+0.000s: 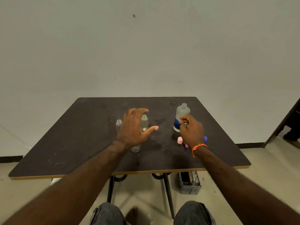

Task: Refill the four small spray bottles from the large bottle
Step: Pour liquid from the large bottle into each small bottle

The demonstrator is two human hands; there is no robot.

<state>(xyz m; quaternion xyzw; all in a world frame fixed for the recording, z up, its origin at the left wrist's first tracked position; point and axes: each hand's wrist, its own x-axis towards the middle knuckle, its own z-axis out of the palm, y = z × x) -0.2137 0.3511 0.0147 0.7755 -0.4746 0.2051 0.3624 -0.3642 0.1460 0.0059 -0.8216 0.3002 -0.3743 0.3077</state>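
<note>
Near: clear bottle under left wrist, pink cap by right hand, which pinches sth small, white. Left hand spread wide round greenish uncapped bottle, not gripping. Far right on table: large bottle, uncapped.

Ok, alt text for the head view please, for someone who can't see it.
A person's open left hand reaches around an uncapped small bottle on a dark table, while the right hand pinches something small beside the open large bottle. Loose caps lie nearby.
</note>
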